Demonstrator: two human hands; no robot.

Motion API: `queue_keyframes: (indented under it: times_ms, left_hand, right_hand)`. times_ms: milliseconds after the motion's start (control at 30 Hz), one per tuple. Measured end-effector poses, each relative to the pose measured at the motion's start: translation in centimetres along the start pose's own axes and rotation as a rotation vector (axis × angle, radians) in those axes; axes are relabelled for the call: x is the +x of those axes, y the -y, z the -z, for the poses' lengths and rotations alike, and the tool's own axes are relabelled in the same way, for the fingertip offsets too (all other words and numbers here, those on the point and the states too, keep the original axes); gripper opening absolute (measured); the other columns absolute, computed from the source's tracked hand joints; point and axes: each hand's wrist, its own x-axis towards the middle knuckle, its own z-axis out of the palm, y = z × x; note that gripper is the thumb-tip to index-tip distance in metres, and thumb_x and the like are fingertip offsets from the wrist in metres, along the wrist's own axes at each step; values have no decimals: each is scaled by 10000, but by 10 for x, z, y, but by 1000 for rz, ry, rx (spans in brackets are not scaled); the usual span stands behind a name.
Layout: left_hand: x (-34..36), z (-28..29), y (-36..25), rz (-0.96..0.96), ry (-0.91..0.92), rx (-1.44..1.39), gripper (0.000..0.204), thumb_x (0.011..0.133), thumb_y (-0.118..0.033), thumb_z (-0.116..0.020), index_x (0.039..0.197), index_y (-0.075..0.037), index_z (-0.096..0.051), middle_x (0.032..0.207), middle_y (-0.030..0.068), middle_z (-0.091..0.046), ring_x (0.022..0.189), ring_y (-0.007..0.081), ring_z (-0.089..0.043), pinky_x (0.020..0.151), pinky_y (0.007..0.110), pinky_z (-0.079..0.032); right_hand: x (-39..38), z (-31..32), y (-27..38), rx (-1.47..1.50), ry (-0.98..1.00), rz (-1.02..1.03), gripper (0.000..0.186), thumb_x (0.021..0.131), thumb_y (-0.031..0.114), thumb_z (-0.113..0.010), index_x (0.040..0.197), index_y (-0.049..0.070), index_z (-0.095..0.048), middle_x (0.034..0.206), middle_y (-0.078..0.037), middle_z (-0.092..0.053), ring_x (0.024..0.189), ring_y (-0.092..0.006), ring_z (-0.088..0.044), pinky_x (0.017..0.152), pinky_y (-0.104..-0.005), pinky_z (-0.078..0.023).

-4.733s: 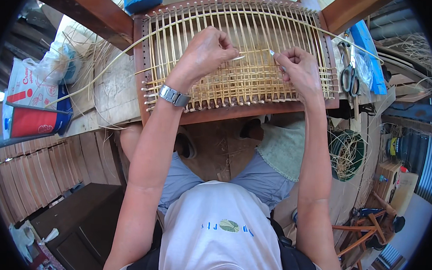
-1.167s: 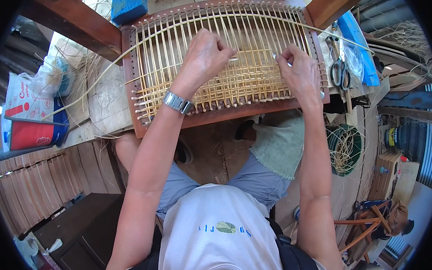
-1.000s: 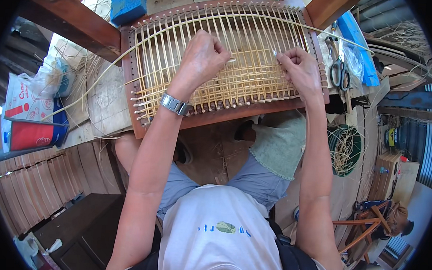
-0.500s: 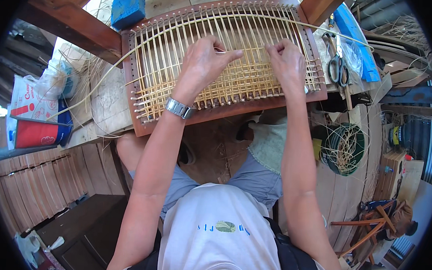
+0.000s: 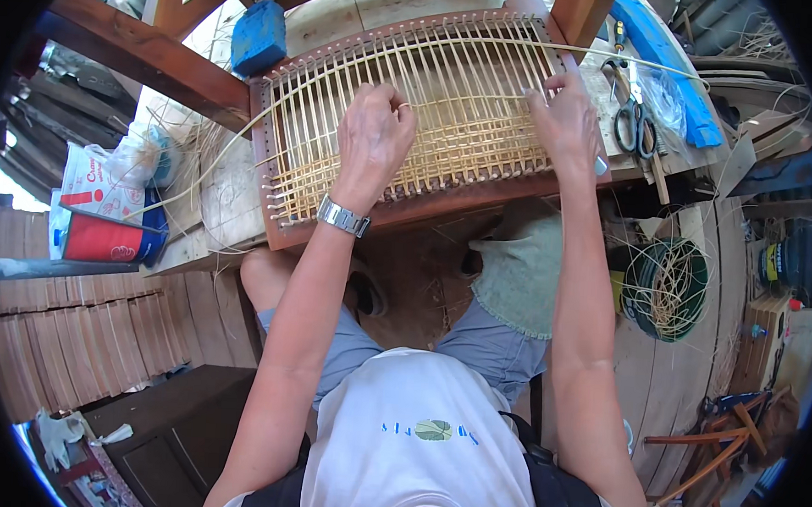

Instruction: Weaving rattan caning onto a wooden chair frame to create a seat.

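A wooden seat frame (image 5: 427, 200) lies before me, strung with pale cane strands and woven close along its near side. My left hand (image 5: 375, 142) is over the left-middle of the webbing, fingers curled and closed at a cane strand (image 5: 469, 99) that crosses between my hands. Near the right side of the frame, my right hand (image 5: 564, 124) has thumb and fingers closed at the strand's other part; the fingertips' exact grip is small to see. A pale, slim object (image 5: 601, 165) shows beside that hand's heel. Another long cane strand (image 5: 417, 47) arches over the far side.
A blue block (image 5: 258, 37) sits at the frame's far left corner, by wooden chair legs (image 5: 150, 61). Scissors (image 5: 628, 127) lie to the right. Plastic bags (image 5: 115, 197) stand at left. A dark green bucket (image 5: 666, 290) of cane scraps stands right, below the table.
My right hand has moved right along the strand, away from my left hand. The left hand has turned, with its thumb tucked in. The whole view has shifted slightly.
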Motion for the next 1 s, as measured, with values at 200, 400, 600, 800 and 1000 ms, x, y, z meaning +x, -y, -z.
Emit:
queue_keyframes:
  times_ms: [200, 400, 600, 800, 1000]
  left_hand:
    - [0, -3, -8, -76, 8, 45, 71, 823, -71, -648, 864, -15, -662, 901, 158, -640, 833, 341, -646, 736, 465, -509]
    - [41, -73, -75, -393, 144, -217, 196, 894, -159, -663, 1050, -63, -731, 1005, 145, -702, 984, 296, -649, 844, 454, -458]
    - [60, -67, -99, -115, 367, -410, 211, 959, -269, -669, 1043, -88, -739, 783, 39, -677, 706, 168, -630, 678, 338, -503]
    - [51, -45, -45, 334, 301, -1035, 239, 917, -251, -730, 952, -15, -732, 752, 19, -659, 664, 86, -588, 607, 270, -481]
    - [46, -46, -33, 394, 330, -806, 274, 896, -273, -742, 900, 0, -741, 748, 23, -681, 660, 100, -601, 613, 277, -487]
  right_hand:
    - [19, 49, -44, -68, -102, 24, 391, 876, 333, -728, 1112, 47, -603, 897, -188, -688, 851, -385, -675, 791, -472, -512]
    - [37, 81, -63, -122, -158, 34, 463, 862, 389, -764, 1139, 48, -621, 773, -94, -652, 747, -273, -663, 698, -424, -501]
    - [26, 95, -41, 132, -163, 51, 257, 941, 237, -706, 1054, 10, -666, 813, -116, -695, 733, -203, -658, 691, -339, -514]
    - [2, 26, -20, 117, 173, 274, 256, 951, 240, -677, 1000, -11, -666, 853, -169, -717, 792, -265, -703, 734, -392, -533]
    - [10, 0, 6, -63, 232, 332, 241, 906, 264, -689, 953, 28, -682, 825, -198, -702, 803, -405, -670, 743, -478, -514]
